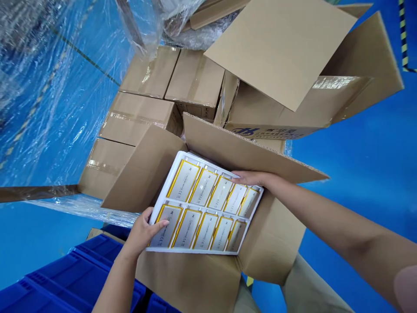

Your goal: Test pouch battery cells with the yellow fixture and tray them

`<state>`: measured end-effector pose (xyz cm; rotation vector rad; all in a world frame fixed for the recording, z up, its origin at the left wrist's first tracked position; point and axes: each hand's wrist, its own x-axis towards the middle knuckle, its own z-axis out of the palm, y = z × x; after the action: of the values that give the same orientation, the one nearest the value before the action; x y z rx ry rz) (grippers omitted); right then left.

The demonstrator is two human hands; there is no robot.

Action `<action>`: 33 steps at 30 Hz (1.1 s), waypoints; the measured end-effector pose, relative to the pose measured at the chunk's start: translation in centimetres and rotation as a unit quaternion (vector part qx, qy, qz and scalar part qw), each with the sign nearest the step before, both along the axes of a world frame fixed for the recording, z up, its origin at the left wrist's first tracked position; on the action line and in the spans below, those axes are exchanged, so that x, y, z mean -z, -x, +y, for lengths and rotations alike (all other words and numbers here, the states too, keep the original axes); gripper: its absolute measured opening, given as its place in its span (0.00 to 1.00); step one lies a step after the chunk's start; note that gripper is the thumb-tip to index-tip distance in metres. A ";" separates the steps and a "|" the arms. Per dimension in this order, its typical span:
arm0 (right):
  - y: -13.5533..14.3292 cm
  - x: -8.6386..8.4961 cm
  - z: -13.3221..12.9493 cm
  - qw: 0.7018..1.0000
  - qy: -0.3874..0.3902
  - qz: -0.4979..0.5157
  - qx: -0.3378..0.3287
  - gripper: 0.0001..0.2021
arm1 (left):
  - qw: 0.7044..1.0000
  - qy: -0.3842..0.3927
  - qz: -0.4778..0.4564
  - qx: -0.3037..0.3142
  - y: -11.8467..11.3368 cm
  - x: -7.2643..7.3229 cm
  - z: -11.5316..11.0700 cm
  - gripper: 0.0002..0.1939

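A white tray [185, 203] filled with two rows of flat silver battery cells [204, 187] edged in yellow lies tilted at the mouth of an open cardboard box [192, 278]. My left hand [143, 232] grips the tray's left edge, with the thumb over a cell in the lower row. At the far right edge my right hand [249, 178] holds the tray, fingers reaching over its rim; part of that hand's grip is hidden. The box flaps stand spread around the tray, and its inside is mostly covered by it.
Several taped cartons [140, 115] are stacked beyond the open box. A loose cardboard sheet [283, 48] rests over another open carton [276, 111] at upper right. Blue plastic crates [68, 278] stand at lower left. Clear stretch wrap [65, 113] hangs along the left.
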<state>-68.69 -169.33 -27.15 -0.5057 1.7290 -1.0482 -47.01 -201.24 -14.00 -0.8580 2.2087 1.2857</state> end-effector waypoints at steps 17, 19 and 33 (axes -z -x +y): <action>-0.7 -4.0 -3.4 0.941 -0.300 0.139 -0.068 0.43 | 0.994 -0.018 -0.081 -0.065 2.7 3.7 -1.8 0.28; -0.4 -5.4 -3.7 0.937 -0.313 0.135 -0.075 0.44 | 0.991 -0.045 -0.097 -0.082 2.9 2.5 -2.1 0.27; -4.5 -12.4 -3.8 0.933 -0.253 0.097 -0.236 0.41 | 0.971 -0.083 -0.105 -0.200 -9.5 -1.9 2.0 0.26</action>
<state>-64.21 -173.16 -14.74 -0.6580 1.8369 -0.1999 -37.48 -199.26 -12.10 -1.3518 1.7902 1.4559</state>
